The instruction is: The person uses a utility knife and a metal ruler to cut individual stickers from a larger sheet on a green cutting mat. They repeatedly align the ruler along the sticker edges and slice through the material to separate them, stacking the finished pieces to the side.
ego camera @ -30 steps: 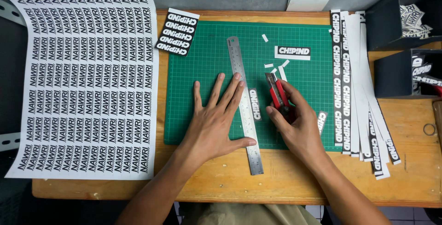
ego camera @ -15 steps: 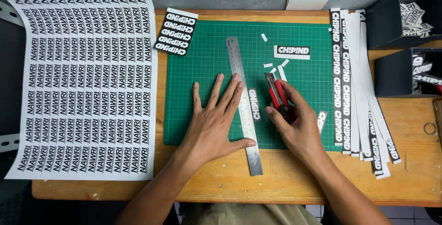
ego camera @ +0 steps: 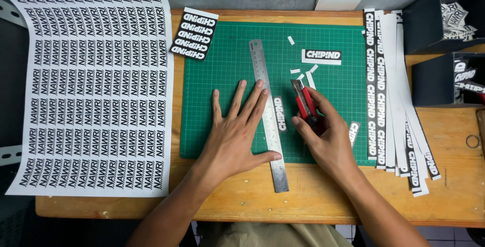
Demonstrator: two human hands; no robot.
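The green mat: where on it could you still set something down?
Bare: the cutting mat's upper left, between sticker stack and ruler. Crowded: right of the ruler, around the cutter, scraps and right hand.

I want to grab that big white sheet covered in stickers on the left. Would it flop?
Probably floppy: the sticker sheet looks thin, and its left side hangs past the wooden table. Likely light, too. It might slide easily, since nothing rests on it.

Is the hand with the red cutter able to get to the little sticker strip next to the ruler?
Probably yes. The right hand holds the red cutter just beside the sticker strip by the ruler, with only bare green mat between them.
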